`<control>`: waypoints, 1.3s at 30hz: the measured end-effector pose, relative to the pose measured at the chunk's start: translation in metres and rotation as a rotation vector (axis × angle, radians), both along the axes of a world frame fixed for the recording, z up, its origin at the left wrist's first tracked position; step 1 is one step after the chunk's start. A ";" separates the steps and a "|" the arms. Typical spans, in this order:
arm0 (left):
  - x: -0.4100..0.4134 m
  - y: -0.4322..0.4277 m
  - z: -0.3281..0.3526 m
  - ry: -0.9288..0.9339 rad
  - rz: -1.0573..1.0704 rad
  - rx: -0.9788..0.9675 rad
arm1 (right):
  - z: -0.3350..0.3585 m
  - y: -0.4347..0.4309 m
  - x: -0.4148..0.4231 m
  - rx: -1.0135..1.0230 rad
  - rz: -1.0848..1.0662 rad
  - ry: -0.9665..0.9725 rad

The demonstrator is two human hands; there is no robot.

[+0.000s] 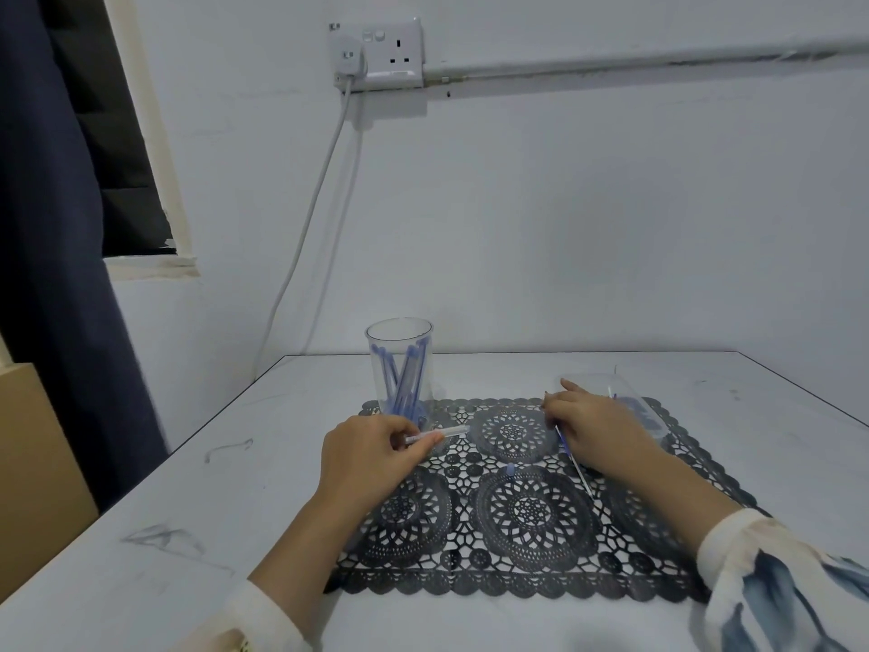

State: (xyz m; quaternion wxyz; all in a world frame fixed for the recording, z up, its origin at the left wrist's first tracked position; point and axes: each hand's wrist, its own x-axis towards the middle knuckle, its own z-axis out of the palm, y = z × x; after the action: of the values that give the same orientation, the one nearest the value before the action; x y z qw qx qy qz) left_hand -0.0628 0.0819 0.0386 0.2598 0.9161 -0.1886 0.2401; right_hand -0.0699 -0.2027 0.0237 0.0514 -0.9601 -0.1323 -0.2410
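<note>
Table (188, 487): white, scuffed; it carries the mat and runs past the mat's every edge.
Mat (531, 581): dark openwork lace, flat; the landmark for all that follows; its holes could catch a thin tip dragged across it.
Glass (399, 350): clear, upright on the mat's far left corner, with finished blue pens (404, 383) leaning inside; it is tall and light, so a knock from the hand just in front could probably tip it.
Tray (625, 385): clear plastic on the mat's far right corner, with blue parts inside, too blurred to name.
Left hand (367, 454): on the mat's left side, just in front of the glass; wrist low, thumb and forefinger pinching the barrel near its end.
Right hand (592, 421): on the mat's right half, touching the tray's near edge; palm down, fingers curled over the refill, forefinger stretched towards the tray; the hand hides the exact grip.
Barrel (446, 433): clear pen tube, pointing right over the mat's far middle; a loose pinch would let it roll.
Refill (576, 468): thin rod trailing from under the right hand towards the mat's near edge; it could bend or miss the barrel's mouth if fed in crooked.
Cap (511, 470): small blue piece loose at the mat's centre; a passing sleeve could likely flick it away.
</note>
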 end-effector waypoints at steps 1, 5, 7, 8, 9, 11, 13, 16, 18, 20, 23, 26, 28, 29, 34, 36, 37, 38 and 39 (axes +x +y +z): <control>0.000 0.000 0.000 0.001 -0.001 -0.001 | 0.000 0.000 0.000 -0.033 0.003 0.009; 0.001 0.000 -0.001 0.002 -0.002 -0.004 | 0.007 0.005 -0.005 -0.266 0.003 0.067; 0.001 0.001 -0.001 -0.001 -0.006 -0.005 | 0.008 0.006 -0.006 -0.350 -0.020 0.096; 0.001 0.000 -0.001 -0.003 -0.005 -0.004 | 0.008 0.006 -0.006 -0.360 -0.009 0.109; 0.001 0.000 -0.001 -0.005 -0.005 -0.003 | 0.007 0.006 -0.005 -0.362 0.007 0.125; 0.000 0.000 -0.002 -0.010 -0.006 -0.004 | 0.006 0.006 -0.004 -0.359 0.023 0.159; 0.001 0.000 -0.002 -0.011 -0.008 -0.005 | 0.006 0.006 -0.006 -0.344 0.020 0.172; 0.001 0.001 -0.001 -0.009 -0.006 -0.002 | 0.008 0.007 -0.007 -0.365 0.007 0.188; 0.001 0.001 -0.002 -0.012 -0.005 0.003 | 0.009 0.008 -0.008 -0.322 -0.005 0.180; 0.001 0.001 -0.002 -0.009 -0.002 0.007 | 0.010 0.011 -0.008 -0.177 -0.029 0.147; 0.002 0.001 -0.002 -0.006 -0.001 0.010 | 0.018 0.013 -0.009 0.207 -0.102 0.057; 0.002 0.000 -0.002 -0.006 -0.005 0.012 | 0.029 0.008 -0.008 0.466 -0.164 -0.002; 0.002 0.000 -0.002 -0.007 -0.004 0.016 | 0.035 0.001 -0.005 0.583 -0.200 -0.020; 0.003 0.000 -0.003 -0.008 -0.003 0.019 | 0.038 -0.004 -0.003 0.628 -0.223 -0.025; 0.004 0.000 -0.004 -0.001 -0.010 0.026 | 0.048 -0.027 0.004 0.553 -0.395 0.137; 0.004 0.000 -0.004 0.001 -0.006 0.029 | 0.050 -0.029 0.004 0.504 -0.433 0.232; 0.004 0.000 -0.004 0.002 -0.002 0.030 | 0.051 -0.028 0.003 0.476 -0.445 0.286; 0.004 0.000 -0.004 0.002 0.000 0.030 | 0.051 -0.026 0.003 0.445 -0.457 0.338; 0.005 0.000 -0.005 0.003 -0.001 0.032 | 0.051 -0.024 0.003 0.418 -0.471 0.379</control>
State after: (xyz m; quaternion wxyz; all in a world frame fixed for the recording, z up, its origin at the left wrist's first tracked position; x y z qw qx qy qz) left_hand -0.0581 0.0817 0.0339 0.2454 0.9204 -0.1925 0.2357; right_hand -0.0668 -0.2268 0.0744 0.2131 -0.9606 0.1564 -0.0861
